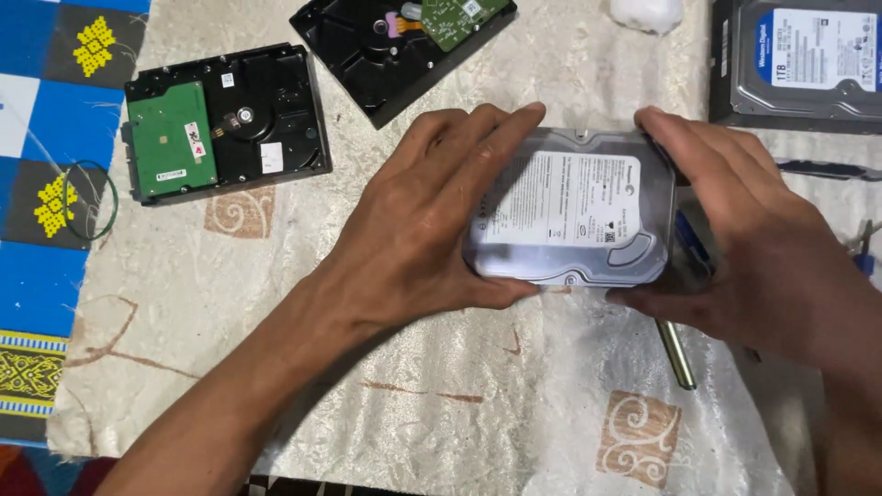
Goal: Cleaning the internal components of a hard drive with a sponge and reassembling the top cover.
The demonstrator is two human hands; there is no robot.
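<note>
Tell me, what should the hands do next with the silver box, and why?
Probably turn the silver hard drive over. Left hand and right hand grip its ends, label side up, while the two drives nearby lie with green circuit boards showing.

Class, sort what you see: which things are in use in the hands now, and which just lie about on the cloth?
In use: left hand, right hand, silver hard drive gripped between them.

Lying about: two black drives with green circuit boards up, blue-labelled drive, metal rod, green ring.
</note>
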